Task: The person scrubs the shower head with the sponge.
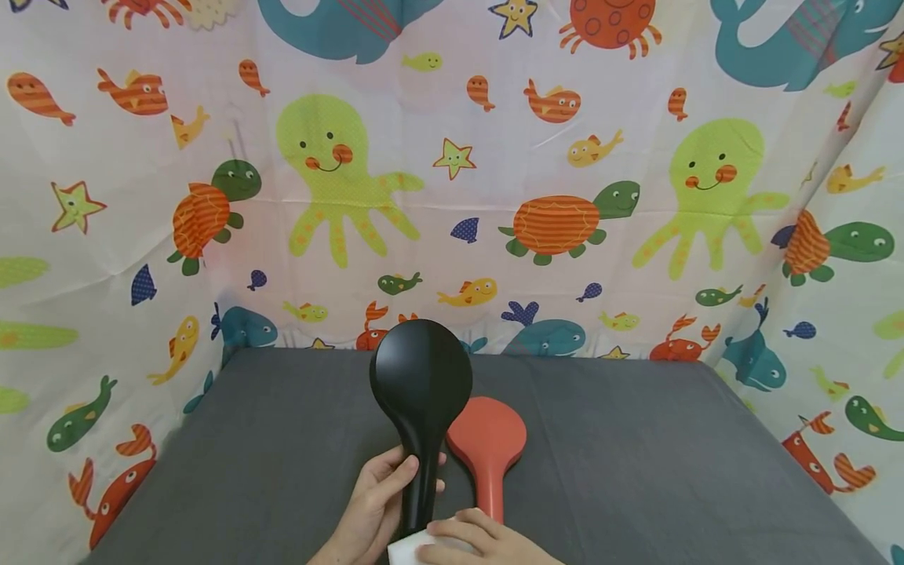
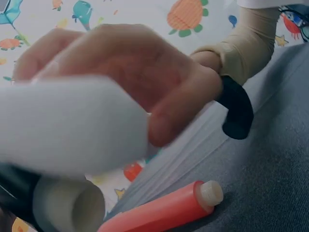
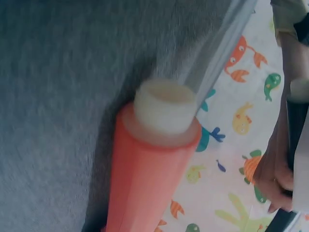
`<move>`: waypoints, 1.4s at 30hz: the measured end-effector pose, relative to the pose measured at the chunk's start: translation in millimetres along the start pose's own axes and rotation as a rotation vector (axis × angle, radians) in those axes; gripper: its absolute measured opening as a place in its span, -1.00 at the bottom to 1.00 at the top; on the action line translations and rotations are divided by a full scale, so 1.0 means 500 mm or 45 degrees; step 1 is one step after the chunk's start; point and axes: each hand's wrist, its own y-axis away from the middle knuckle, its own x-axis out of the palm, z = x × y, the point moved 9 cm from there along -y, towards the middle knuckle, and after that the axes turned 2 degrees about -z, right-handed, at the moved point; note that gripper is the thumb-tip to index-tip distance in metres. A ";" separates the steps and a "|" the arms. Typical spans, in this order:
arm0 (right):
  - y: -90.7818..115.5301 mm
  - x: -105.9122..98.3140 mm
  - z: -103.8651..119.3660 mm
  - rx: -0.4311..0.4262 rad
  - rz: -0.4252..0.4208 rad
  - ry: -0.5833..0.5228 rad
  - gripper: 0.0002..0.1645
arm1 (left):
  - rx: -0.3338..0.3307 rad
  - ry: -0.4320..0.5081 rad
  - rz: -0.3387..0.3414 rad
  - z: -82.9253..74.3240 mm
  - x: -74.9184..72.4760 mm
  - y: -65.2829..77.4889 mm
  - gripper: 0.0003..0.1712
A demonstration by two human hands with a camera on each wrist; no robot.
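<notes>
A black handheld shower head (image 1: 422, 377) stands upright in front of me, its round head at the top. My left hand (image 1: 377, 498) grips its handle, with the thumb across the front. My right hand (image 1: 494, 541) holds a white sponge-like block (image 1: 408, 549) close by the lower end of that handle. In the left wrist view the right hand's thumb lies along the edge of the block, and the pale hollow end (image 2: 87, 208) of the black handle shows below it. A red shower head (image 1: 487, 431) lies on the grey cloth just right of the black one.
A grey cloth (image 1: 297, 439) covers the table. Behind it and along both sides hangs a white curtain (image 1: 452, 259) printed with sea animals. The red shower head's pale connector (image 3: 164, 108) faces me.
</notes>
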 end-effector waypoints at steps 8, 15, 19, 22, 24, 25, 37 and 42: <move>-0.022 -0.092 -0.047 0.067 -0.570 0.278 -0.60 | 0.136 -0.047 0.150 0.002 0.023 0.003 -0.61; -0.022 -0.115 -0.071 0.189 -0.688 0.258 -0.58 | 0.146 -0.021 0.251 0.007 0.035 0.006 -0.61; -0.020 -0.084 -0.030 0.000 -0.575 0.273 -0.61 | 0.123 -0.086 0.190 0.005 0.025 0.006 -0.61; -0.010 -0.045 -0.005 -0.083 -0.340 0.149 -0.54 | 0.063 -0.117 0.118 0.005 0.012 0.007 -0.62; -0.001 -0.021 0.010 -0.152 -0.185 0.121 -0.50 | 0.045 -0.125 0.090 0.002 0.007 0.007 -0.61; 0.002 -0.013 0.014 -0.167 -0.123 0.092 -0.48 | 0.043 -0.129 0.081 0.001 0.006 0.007 -0.61; -0.029 -0.111 -0.051 0.083 -0.735 0.237 -0.60 | 0.154 -0.148 0.193 -0.004 0.031 0.011 -0.64; -0.024 -0.086 -0.020 -0.005 -0.653 0.131 -0.62 | 0.194 -0.088 0.189 -0.015 0.027 0.013 -0.60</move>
